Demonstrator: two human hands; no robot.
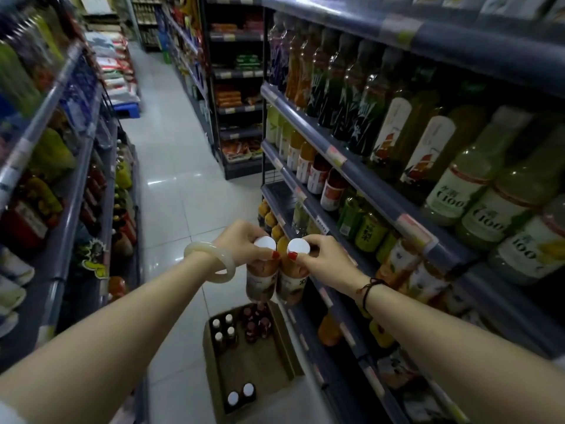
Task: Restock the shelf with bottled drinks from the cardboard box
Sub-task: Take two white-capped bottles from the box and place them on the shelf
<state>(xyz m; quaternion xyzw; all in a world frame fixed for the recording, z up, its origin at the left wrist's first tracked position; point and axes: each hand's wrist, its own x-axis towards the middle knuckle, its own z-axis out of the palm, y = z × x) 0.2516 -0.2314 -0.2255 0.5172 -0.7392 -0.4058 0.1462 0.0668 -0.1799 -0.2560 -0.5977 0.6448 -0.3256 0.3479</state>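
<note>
L hand [239, 240] pinches L bottle [261, 281] by cap, R hand [327, 259] pinches R bottle [290, 284]; both upright, side by side. Shelf [376, 191] lies right, R hand nearer.

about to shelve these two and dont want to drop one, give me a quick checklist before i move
1. Left hand grips left bottle at the cap: ok.
2. Right hand grips right bottle at the cap: ok.
3. Both bottles lifted clear of the cardboard box: ok.
4. Caps screwed tight: cannot tell.
5. Free slot on the shelf for both: cannot tell.
6. Remaining bottles in the box for next round: ok.
</note>
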